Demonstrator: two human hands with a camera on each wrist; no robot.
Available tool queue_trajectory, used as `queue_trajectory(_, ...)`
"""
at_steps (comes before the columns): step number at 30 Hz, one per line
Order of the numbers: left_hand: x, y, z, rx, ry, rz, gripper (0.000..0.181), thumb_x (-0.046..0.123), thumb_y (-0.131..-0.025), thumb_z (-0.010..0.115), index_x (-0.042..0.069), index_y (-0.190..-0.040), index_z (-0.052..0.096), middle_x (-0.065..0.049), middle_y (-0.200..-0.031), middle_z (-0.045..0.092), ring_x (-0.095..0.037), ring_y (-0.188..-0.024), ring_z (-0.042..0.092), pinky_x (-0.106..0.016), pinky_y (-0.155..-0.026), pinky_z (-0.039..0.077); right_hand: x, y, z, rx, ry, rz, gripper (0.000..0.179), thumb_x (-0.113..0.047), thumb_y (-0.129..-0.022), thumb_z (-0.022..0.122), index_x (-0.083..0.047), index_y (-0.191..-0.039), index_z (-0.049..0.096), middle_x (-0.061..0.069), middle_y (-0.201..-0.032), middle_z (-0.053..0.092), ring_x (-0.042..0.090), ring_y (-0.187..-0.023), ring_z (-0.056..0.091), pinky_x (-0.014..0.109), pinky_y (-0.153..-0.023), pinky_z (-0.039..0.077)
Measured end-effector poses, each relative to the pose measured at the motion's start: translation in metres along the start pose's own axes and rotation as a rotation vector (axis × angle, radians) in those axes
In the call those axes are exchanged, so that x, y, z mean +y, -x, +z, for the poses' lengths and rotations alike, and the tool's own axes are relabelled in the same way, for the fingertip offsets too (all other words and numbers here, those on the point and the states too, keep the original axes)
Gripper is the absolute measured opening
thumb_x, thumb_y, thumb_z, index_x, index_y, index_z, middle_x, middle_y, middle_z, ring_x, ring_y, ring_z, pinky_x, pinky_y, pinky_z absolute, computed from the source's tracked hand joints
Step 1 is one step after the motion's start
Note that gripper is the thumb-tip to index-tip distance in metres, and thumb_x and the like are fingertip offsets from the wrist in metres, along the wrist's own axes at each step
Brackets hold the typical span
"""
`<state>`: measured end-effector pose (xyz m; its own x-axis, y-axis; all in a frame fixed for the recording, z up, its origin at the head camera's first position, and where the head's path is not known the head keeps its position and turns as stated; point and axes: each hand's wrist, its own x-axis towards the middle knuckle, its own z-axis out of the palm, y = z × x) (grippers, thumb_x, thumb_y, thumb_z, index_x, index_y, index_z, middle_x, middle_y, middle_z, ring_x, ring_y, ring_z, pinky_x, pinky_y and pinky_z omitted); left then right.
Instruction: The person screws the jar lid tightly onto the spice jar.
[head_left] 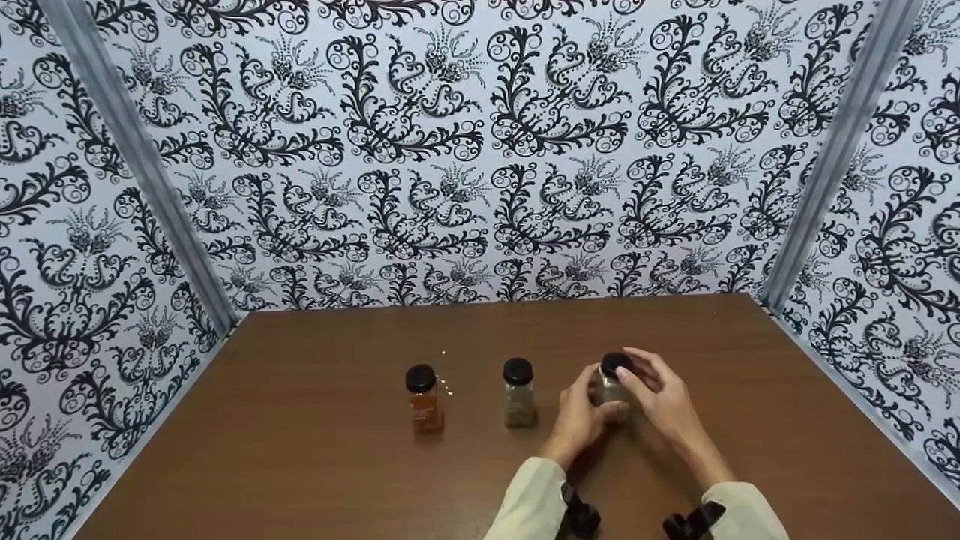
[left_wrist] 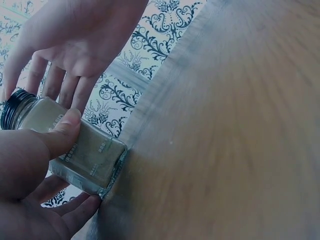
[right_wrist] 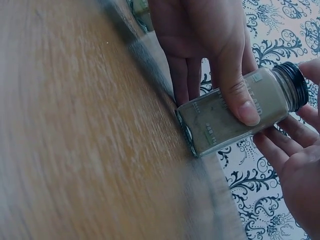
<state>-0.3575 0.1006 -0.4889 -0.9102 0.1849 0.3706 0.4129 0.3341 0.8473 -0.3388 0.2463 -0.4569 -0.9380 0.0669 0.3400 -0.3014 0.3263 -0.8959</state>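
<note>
On the right part of the table a square glass spice jar (head_left: 612, 389) stands upright, with a black screw lid (head_left: 615, 361) and beige powder inside. My left hand (head_left: 580, 417) grips its body, thumb across the printed front, as the left wrist view of the jar (left_wrist: 95, 150) shows. With thumb and fingers at the lid, my right hand (head_left: 667, 403) holds the jar's top. The lid (right_wrist: 294, 86) sits on the neck in the right wrist view. The jar's base touches the table or nearly so; I cannot tell which.
A similar jar (head_left: 519, 405) with greyish contents stands left of my hands. Farther left is a jar (head_left: 425, 411) of orange-red spice. Small pale specks (head_left: 444, 382) lie beside it on the brown table (head_left: 315, 465). Patterned walls (head_left: 450, 150) enclose the back and sides.
</note>
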Motion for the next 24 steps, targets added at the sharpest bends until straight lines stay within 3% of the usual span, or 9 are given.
queue_trajectory(9,-0.0004,-0.0007,-0.0001,0.006,0.02,-0.011,0.052,0.017,-0.082,0.083,0.016,-0.129,0.061,-0.006,-0.115,0.074,-0.014,-0.1,0.07,-0.023,-0.081,0.054,0.0022,-0.0005,-0.0001,-0.008,-0.012,-0.053,0.037,-0.017,-0.099,0.063,-0.002,-0.133,0.06,0.018,-0.136,0.063,-0.012,-0.112,0.056,0.006,-0.095,0.044)
queue_trajectory(20,0.0003,0.0012,-0.0003,0.011,0.017,-0.024,0.052,0.017,-0.081,0.083,0.017,-0.129,0.062,-0.007,-0.117,0.073,-0.016,-0.103,0.069,-0.026,-0.083,0.055,0.0034,-0.0006,0.0017,0.008,0.0,0.008,0.039,-0.02,-0.097,0.067,-0.004,-0.132,0.058,0.02,-0.133,0.064,-0.011,-0.108,0.058,0.009,-0.092,0.047)
queue_trajectory(24,0.0008,0.0015,0.0005,0.011,0.009,-0.022,0.052,0.018,-0.082,0.083,0.016,-0.129,0.061,-0.008,-0.117,0.073,-0.017,-0.103,0.069,-0.026,-0.084,0.055,0.0035,0.0003,0.0009,0.009,0.007,-0.01,0.04,-0.02,-0.099,0.065,-0.005,-0.135,0.057,0.019,-0.136,0.063,-0.012,-0.11,0.056,0.006,-0.094,0.044)
